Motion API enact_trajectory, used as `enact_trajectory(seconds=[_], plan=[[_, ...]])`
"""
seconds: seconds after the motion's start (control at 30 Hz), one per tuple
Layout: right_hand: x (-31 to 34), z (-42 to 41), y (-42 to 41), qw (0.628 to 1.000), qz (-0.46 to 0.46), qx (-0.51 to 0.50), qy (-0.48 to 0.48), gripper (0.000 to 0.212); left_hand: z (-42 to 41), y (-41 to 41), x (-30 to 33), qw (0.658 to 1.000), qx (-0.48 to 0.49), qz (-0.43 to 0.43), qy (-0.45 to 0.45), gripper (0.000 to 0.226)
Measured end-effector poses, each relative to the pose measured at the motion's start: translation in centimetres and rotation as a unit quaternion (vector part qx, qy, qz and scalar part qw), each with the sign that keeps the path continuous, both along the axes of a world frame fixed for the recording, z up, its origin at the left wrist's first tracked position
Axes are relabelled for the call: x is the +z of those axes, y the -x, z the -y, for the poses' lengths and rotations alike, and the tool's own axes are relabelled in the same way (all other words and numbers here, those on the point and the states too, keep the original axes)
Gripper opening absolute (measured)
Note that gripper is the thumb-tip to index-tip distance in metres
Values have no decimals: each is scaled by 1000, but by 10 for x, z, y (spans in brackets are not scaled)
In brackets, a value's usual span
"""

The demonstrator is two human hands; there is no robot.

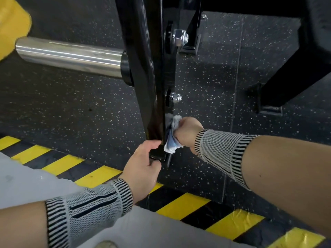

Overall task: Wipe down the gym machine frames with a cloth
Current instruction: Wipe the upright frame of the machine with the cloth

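- The right hand [188,132] reaches in from the right with the forearm nearly level, wrist bent toward the black frame bar [143,68]; its fingers are curled tight on a bunched white and blue cloth [172,138], pressing it against the right face of the bar near its lower end.
- The cloth sits just below the smaller of two silver nuts [176,97] bolted on the bar's right side, with a loose corner hanging down beside the bar's foot.
- The left hand [143,169] comes up from the near left, forearm angled toward the bar, thumb over the top and fingers wrapped round the black end piece [157,155] at the bottom of the bar.
- Both wrists wear grey knit wrist supports [222,154] with black striped edges.
- A polished chrome sleeve [69,57] juts out to the left from the bar, higher up.
- Below lies dark speckled rubber floor [71,108], with a yellow and black hazard stripe [182,204] running diagonally across the near side.
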State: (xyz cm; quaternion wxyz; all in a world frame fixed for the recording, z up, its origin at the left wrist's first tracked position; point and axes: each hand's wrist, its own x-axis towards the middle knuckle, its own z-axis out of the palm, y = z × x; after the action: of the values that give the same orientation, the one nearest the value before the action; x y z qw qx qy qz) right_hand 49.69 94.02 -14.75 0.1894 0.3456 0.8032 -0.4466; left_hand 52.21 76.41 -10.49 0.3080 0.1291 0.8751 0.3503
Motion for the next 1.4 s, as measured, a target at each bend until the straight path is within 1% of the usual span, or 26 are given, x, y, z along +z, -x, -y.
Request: enact_trajectory(seconds=[0.1,0.23,0.37,0.47,0.5,0.57,0.63,0.7,0.73,0.77,0.8,0.87,0.9,0.93,1.03,1.07,1.1,1.17,1.2,1.3,1.33,1.4], plan=[[-2,1,0,999,-30,17,-10,30,0,2,-3,1000,-6,13,18,48],[-12,9,-6,999,2,33,5,27,3,6,-11,999,-6,24,44,48],[-5,16,-19,998,9,-8,62,23,7,10,-19,998,14,52,35,48],[9,24,-34,994,-31,-51,86,13,9,16,-22,998,43,48,19,42],[16,26,-37,993,-65,-61,75,12,10,19,-23,997,55,46,10,41],[30,27,-41,988,-150,-32,6,10,12,24,-21,994,89,58,-15,40],[41,24,-45,971,-228,25,-71,11,13,29,-20,990,118,62,-38,43],[42,19,-51,952,-268,97,-115,17,17,33,-19,989,129,48,-47,44],[42,17,-55,939,-284,140,-130,19,19,33,-18,989,132,46,-53,44],[43,15,-59,919,-315,190,-145,19,20,33,-18,988,134,48,-55,44],[43,12,-61,884,-356,251,-166,18,21,34,-17,987,138,53,-63,43],[41,10,-61,783,-433,385,-227,21,20,35,-18,982,152,73,-87,36],[39,11,-59,735,-442,442,-261,25,20,36,-18,978,164,84,-97,34],[37,14,-55,705,-428,483,-294,28,19,38,-19,976,174,92,-99,34],[24,31,-51,649,-358,545,-391,30,20,42,-19,981,155,99,-62,46],[17,38,-53,623,-316,574,-427,36,20,43,-19,983,145,102,-50,47],[9,45,-56,589,-266,607,-463,43,21,44,-20,984,139,105,-41,48],[-3,54,-61,527,-177,671,-491,51,21,44,-20,983,141,112,-31,49],[-8,55,-64,505,-154,692,-492,53,21,44,-18,982,144,118,-28,49],[-11,54,-65,485,-142,701,-503,54,24,43,-16,981,140,131,-23,49],[-6,53,-64,481,-150,695,-513,54,25,44,-16,983,132,127,-23,50],[7,46,-58,498,-173,667,-527,54,28,46,-16,985,126,117,-29,50]])
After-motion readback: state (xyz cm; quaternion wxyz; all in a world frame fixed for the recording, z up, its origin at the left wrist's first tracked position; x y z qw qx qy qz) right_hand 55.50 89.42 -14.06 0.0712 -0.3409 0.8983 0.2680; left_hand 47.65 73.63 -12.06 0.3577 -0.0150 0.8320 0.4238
